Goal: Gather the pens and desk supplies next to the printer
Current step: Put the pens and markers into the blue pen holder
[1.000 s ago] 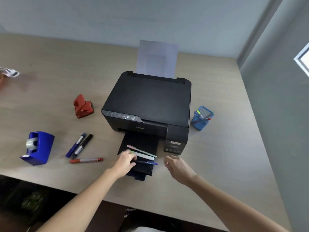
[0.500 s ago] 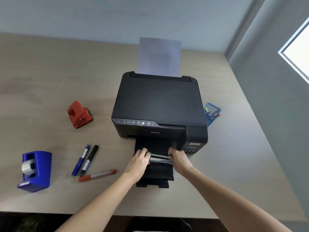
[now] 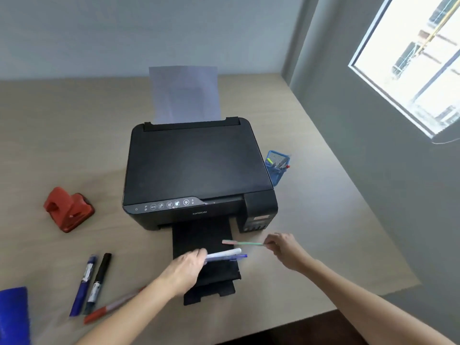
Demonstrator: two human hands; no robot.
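Observation:
A black printer (image 3: 196,165) stands mid-desk with its output tray (image 3: 204,245) pulled out. Over that tray my left hand (image 3: 189,266) grips a white pen (image 3: 225,253) and a blue pen (image 3: 232,257) side by side. My right hand (image 3: 283,247) pinches the end of a thin green pen with a pink tip (image 3: 242,243), held just right of the tray. On the desk at left lie a blue marker (image 3: 83,286), a black marker (image 3: 98,282) and a red marker (image 3: 107,310), partly under my left forearm.
A blue mesh pen cup (image 3: 277,168) with several pens stands right of the printer. A red hole punch (image 3: 67,209) sits at left, a blue tape dispenser (image 3: 13,314) at the lower left edge. Paper (image 3: 184,94) stands in the printer's rear feed. A wall runs along the right.
Both hands have lifted the pens off the output tray and drawn apart: the right hand pulled the green pen rightward, the left keeps the white and blue pens. The view shifted closer.

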